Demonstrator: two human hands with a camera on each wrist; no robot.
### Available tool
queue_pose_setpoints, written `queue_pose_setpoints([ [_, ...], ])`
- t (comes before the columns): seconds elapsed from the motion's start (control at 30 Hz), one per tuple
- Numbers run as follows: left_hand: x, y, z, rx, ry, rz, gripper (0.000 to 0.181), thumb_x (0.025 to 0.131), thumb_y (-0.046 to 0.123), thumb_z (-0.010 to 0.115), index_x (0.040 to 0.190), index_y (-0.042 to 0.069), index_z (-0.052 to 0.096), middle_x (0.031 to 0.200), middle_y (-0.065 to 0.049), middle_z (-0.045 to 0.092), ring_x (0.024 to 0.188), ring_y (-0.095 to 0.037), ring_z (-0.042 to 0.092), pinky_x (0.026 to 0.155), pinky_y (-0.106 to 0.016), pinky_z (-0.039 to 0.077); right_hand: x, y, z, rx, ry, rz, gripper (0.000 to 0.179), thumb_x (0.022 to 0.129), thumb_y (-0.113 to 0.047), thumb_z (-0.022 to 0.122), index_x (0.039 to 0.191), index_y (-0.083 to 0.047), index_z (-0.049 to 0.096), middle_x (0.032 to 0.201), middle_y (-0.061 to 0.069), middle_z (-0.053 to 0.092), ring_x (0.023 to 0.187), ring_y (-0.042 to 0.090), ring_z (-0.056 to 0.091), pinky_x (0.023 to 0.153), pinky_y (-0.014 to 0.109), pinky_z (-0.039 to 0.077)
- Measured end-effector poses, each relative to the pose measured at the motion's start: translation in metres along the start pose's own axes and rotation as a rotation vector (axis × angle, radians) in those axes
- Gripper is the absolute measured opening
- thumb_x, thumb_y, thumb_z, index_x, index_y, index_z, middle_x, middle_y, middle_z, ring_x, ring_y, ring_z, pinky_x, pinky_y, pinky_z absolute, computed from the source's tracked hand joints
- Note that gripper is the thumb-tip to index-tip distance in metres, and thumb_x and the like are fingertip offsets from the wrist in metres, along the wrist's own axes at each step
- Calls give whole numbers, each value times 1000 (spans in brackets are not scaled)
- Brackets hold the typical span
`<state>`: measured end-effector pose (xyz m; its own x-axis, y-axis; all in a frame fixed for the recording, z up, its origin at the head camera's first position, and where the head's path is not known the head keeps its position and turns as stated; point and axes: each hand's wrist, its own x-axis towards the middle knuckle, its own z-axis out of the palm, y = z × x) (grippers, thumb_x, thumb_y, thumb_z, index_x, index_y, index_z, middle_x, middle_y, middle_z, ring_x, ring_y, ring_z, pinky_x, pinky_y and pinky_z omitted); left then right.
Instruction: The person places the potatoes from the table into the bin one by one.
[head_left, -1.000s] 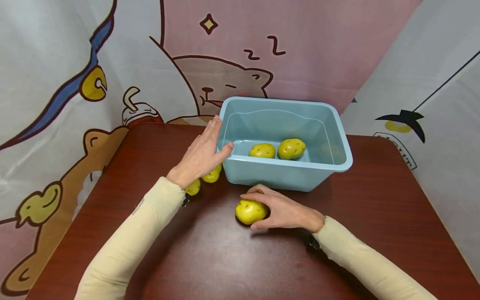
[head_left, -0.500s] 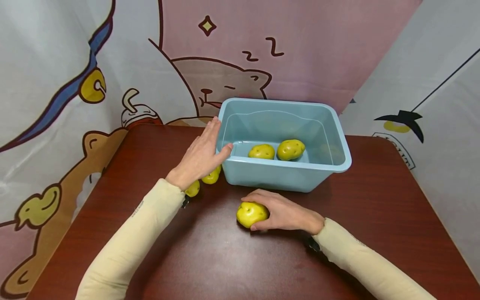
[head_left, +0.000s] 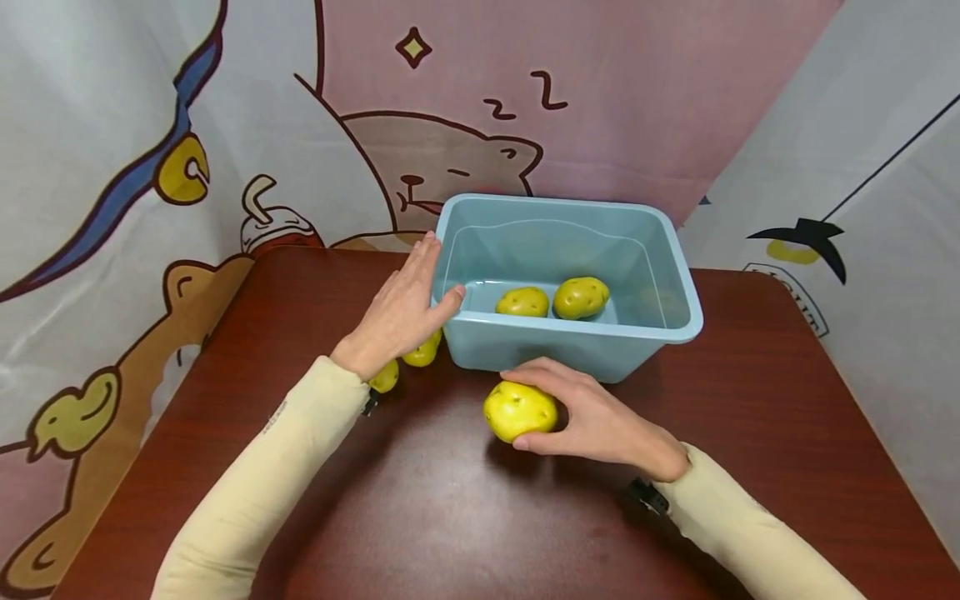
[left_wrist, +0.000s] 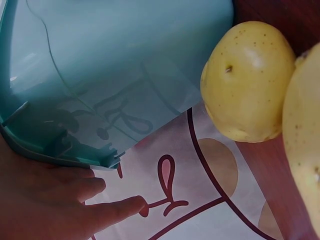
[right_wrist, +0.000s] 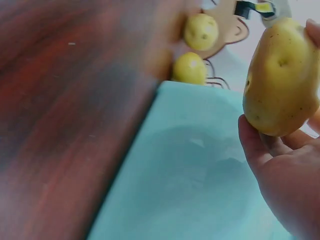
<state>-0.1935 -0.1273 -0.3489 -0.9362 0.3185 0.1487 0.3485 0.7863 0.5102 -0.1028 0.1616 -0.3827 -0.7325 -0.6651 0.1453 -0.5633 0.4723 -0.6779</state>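
My right hand (head_left: 592, 412) grips a yellow potato (head_left: 519, 412) between thumb and fingers, raised over the table in front of the blue plastic bin (head_left: 540, 346), with a shadow beneath it. In the right wrist view the same potato (right_wrist: 282, 77) stands upright against the fingers (right_wrist: 255, 145). My left hand (head_left: 401, 312) lies with fairly straight fingers along the bin's left rim, its thumb over the near corner. Inside the bin are two potatoes, one to the left (head_left: 522, 302) and one to the right (head_left: 582, 298).
Two more potatoes, one by the bin's left wall (head_left: 422, 350) and one nearer the left wrist (head_left: 386, 377), sit on the dark red-brown table (head_left: 450, 517). They are partly hidden by the left arm. A printed cartoon curtain (head_left: 600, 100) hangs behind the table.
My right hand has lifted the potato off the table and moved it slightly right and toward the bin. My left hand stays on the rim.
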Motion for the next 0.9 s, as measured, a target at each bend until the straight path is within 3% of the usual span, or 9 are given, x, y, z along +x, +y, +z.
queue_pose_setpoints([
  [0.3, 1, 1, -1, 3, 1, -6, 89, 102, 60, 41, 166, 4, 14, 174, -7, 5, 159, -25, 7, 125, -51, 21, -9, -14, -20, 18, 88, -49, 73, 81, -34, 90, 146, -29, 58, 137, -15, 56, 114, 7, 57, 89, 32, 54],
  [0.6, 0, 1, -2, 3, -4, -9, 89, 102, 59, 40, 166, 4, 13, 174, -8, 5, 159, -24, 7, 125, -50, 20, -15, -28, -40, -12, 173, -38, 72, 78, -28, 92, 143, -27, 61, 135, -11, 59, 116, 11, 56, 90, 32, 52],
  [0.9, -1, 1, -2, -2, -5, -1, 89, 102, 60, 40, 166, 5, 13, 174, -6, 4, 159, -25, 7, 125, -51, 20, -20, -38, -66, -24, 297, -91, 79, 71, -11, 94, 142, -19, 63, 132, -6, 62, 113, 12, 56, 89, 23, 47],
])
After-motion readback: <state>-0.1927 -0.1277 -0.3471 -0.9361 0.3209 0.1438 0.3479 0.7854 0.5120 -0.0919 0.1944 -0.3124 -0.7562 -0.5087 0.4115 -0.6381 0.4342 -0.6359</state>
